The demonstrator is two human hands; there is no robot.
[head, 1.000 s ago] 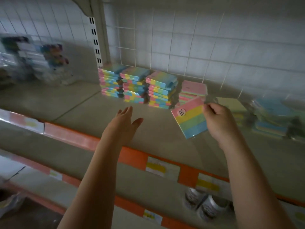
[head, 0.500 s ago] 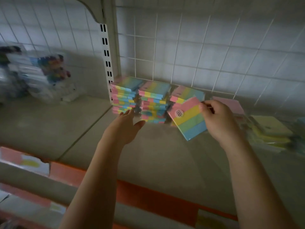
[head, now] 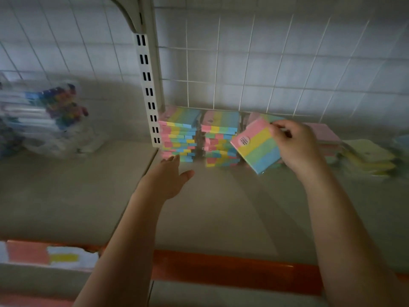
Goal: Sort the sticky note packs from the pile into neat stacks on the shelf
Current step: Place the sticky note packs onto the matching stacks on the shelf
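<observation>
Sticky note pack (head: 256, 147), pinched at its top corner by the right hand (head: 296, 145), hangs tilted before the third stack (head: 261, 117), ready to top it; left hand (head: 168, 178) reaches flat and empty.

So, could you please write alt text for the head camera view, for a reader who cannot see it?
A person's right hand holds a striped sticky note pack before rainbow stacks at the back of a shelf. The open left hand reaches toward the leftmost stack. Pink and yellow packs lie to the right; bagged pens sit far left.
</observation>
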